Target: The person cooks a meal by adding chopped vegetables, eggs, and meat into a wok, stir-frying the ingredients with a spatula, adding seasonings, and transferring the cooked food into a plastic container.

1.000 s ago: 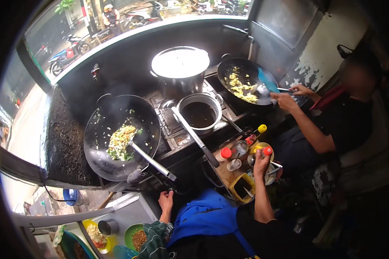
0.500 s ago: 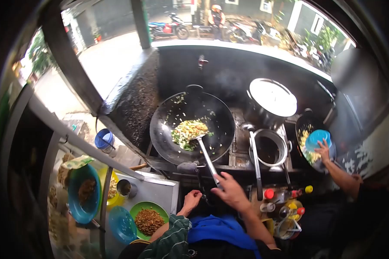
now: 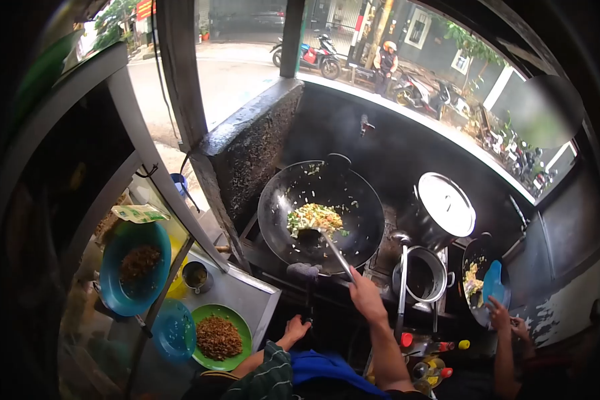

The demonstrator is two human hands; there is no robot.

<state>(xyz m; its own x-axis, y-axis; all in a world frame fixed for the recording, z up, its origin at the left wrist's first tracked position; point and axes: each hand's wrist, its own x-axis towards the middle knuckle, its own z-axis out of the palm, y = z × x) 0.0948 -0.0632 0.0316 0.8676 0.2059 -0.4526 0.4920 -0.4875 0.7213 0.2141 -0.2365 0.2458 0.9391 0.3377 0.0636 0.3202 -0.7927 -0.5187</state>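
My right hand (image 3: pixel 369 300) is wrapped round the handle of a metal wok spatula (image 3: pixel 337 255). The spatula's blade is in a heap of chopped, fried food (image 3: pixel 315 219) with green and orange bits, inside a large black wok (image 3: pixel 365 240). My left hand (image 3: pixel 296 330) is low in front of the stove, fingers curled beside a dark upright handle; what they hold, if anything, I cannot make out. A greyish cloth (image 3: pixel 303 271) is wrapped on the wok's near rim.
At right, a co-worker's hand (image 3: pixel 497 313) tilts a blue bowl (image 3: pixel 493 283) over a smaller wok (image 3: pixel 477 303). A lidded pot (image 3: pixel 445 205), an open pot (image 3: pixel 433 270) with a ladle (image 3: pixel 403 287) and bottles (image 3: pixel 430 370) stand nearby. A green plate (image 3: pixel 244 333) of brown food lies left.
My view has turned left, so the scene sits further right and lower. The spatula's blade has turned in the food. The co-worker's blue bowl is tipped more steeply.
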